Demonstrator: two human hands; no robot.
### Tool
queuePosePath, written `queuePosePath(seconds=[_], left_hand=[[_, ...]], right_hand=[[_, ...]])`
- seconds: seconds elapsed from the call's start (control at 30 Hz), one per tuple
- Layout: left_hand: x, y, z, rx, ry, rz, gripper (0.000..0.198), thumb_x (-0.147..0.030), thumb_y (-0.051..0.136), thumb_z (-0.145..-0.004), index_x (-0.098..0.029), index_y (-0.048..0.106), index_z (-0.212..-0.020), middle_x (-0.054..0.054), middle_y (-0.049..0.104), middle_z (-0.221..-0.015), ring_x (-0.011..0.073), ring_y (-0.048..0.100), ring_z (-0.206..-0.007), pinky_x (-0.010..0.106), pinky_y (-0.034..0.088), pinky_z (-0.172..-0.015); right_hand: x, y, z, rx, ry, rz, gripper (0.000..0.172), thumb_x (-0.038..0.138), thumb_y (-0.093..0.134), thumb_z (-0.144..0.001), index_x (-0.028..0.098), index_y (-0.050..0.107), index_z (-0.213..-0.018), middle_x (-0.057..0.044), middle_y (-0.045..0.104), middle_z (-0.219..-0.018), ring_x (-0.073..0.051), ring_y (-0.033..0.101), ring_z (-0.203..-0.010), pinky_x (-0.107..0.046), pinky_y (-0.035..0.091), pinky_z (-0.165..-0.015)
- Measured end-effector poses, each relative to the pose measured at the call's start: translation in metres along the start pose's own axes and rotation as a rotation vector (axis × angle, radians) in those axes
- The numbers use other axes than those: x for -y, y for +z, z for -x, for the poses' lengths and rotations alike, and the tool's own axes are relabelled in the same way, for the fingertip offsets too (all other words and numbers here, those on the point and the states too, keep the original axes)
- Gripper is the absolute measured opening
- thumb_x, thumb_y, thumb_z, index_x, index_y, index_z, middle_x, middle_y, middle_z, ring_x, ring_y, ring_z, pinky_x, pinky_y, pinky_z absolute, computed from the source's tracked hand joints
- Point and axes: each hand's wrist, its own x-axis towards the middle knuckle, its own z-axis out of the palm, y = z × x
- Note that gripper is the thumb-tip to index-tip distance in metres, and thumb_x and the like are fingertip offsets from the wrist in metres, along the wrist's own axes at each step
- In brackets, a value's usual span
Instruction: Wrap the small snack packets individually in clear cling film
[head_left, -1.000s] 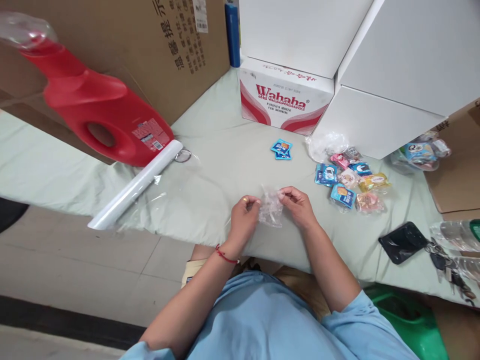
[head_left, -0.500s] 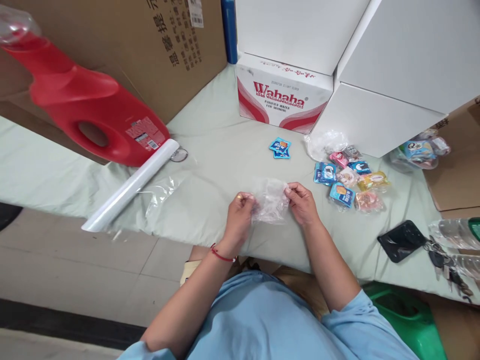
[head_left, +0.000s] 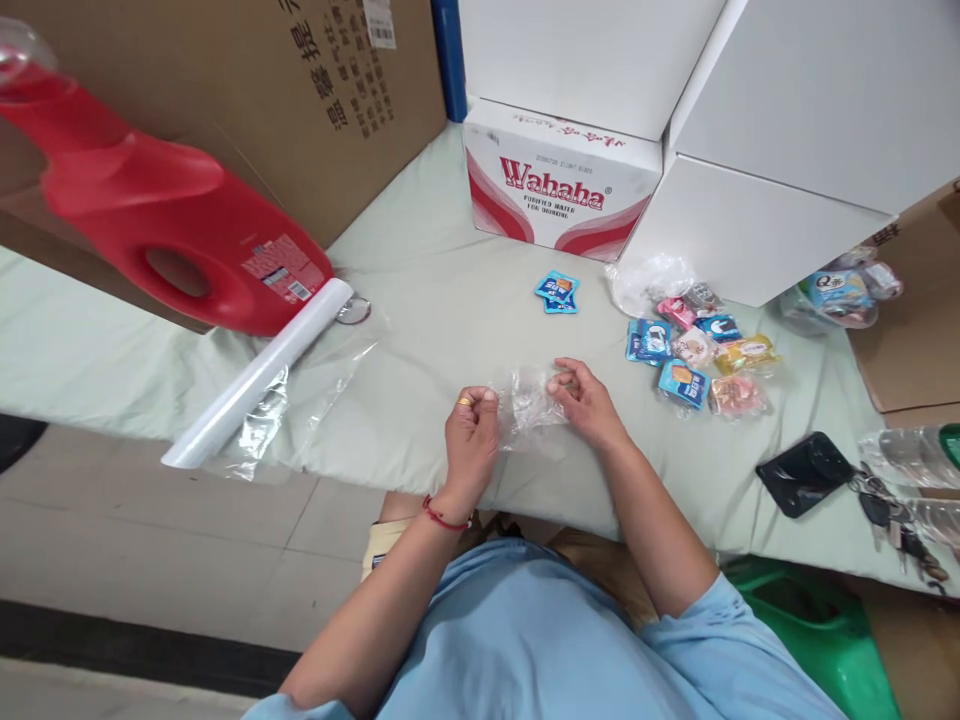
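Observation:
A crumpled clear plastic bag point(head_left: 525, 408) hangs between my two hands just over the table's front part. My left hand point(head_left: 472, 430) pinches its left side between thumb and curled fingers. At the bag's right edge, my right hand point(head_left: 589, 403) grips with thumb and index finger, the other fingers loosely bent. Beyond them lie two small blue snack packets point(head_left: 557, 291), one partly over the other. To the right is a loose group of wrapped snacks, among them a blue packet point(head_left: 683, 385), a yellow packet point(head_left: 746, 354) and a pink packet point(head_left: 738, 396).
At left, a roll of clear plastic film point(head_left: 259, 375) lies by a large red jug point(head_left: 187, 220). A Wahaba-style white and red carton point(head_left: 562, 185) stands at the back. A black pouch point(head_left: 805, 474) with keys and a tub of snacks point(head_left: 836, 298) are at right.
My right hand has shifted slightly left, towards my left hand, and the plastic bag between them looks more bunched. The loose film by the roll has moved. The view has shifted a little.

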Motion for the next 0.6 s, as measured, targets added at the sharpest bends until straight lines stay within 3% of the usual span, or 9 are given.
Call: queuePosePath(seconds=[0.1,0.2,0.33,0.6], left_hand=[[-0.002,-0.002,-0.001,0.018,0.021,-0.052,0.039,-0.064,0.059,-0.097,-0.025,0.058,-0.091,-0.004,0.049,-0.068,0.0131,0.042,-0.056,0.027,0.034,-0.052],[-0.007,-0.008,-0.014,-0.023,-0.006,-0.012,0.04,-0.065,0.061,-0.094,-0.025,0.059,-0.09,-0.004,0.05,-0.068,0.0125,0.041,-0.054,0.026,0.032,-0.05],[-0.018,-0.022,-0.043,-0.1,-0.015,0.101,0.036,-0.056,0.072,-0.088,-0.023,0.059,-0.085,-0.004,0.054,-0.075,0.0087,0.038,-0.054,0.022,0.03,-0.047],[-0.023,-0.049,-0.113,-0.15,0.049,-0.048,0.022,-0.039,0.068,-0.091,-0.02,0.062,-0.083,-0.002,0.057,-0.076,0.0086,0.039,-0.056,0.022,0.032,-0.049]], right_hand=[[0.002,-0.001,0.001,0.043,-0.02,-0.018,0.036,0.048,0.087,-0.076,0.025,0.076,-0.102,0.002,0.066,-0.081,-0.01,0.05,-0.059,-0.023,0.039,-0.053],[0.008,-0.005,0.0,-0.031,-0.047,-0.053,0.027,0.046,0.085,-0.076,0.023,0.077,-0.088,0.003,0.058,-0.067,-0.01,0.044,-0.057,-0.024,0.035,-0.052],[0.019,-0.016,-0.004,-0.196,-0.064,-0.207,0.026,0.04,0.086,-0.07,0.024,0.074,-0.087,0.005,0.056,-0.067,-0.009,0.038,-0.053,-0.023,0.031,-0.048],[0.022,-0.039,-0.011,-0.275,-0.059,-0.376,0.027,0.034,0.085,-0.066,0.024,0.068,-0.085,0.006,0.058,-0.069,-0.006,0.03,-0.048,-0.021,0.021,-0.042]])
